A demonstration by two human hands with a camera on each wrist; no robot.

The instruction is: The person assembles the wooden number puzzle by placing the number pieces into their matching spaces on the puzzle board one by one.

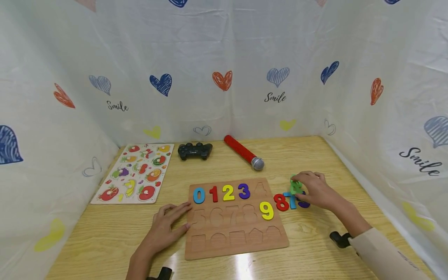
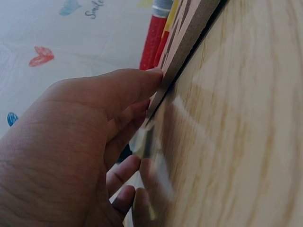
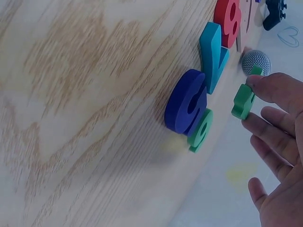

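My left hand lies at the left edge of the wooden number board, its thumb and fingertips touching the edge with relaxed fingers. My right hand pinches a green number piece between thumb and fingers, off the table in the right wrist view; its shape looks like a 4. Below it lie a red 8, a light blue 7, a dark blue number and another green number, partly hidden behind the dark blue one. Seated in the board are 0, 1, 2, 3 and a yellow 9.
A fruit puzzle board lies at the back left. Behind the number board are a black game controller and a red microphone. A white curtain with hearts encloses the table at the back and sides.
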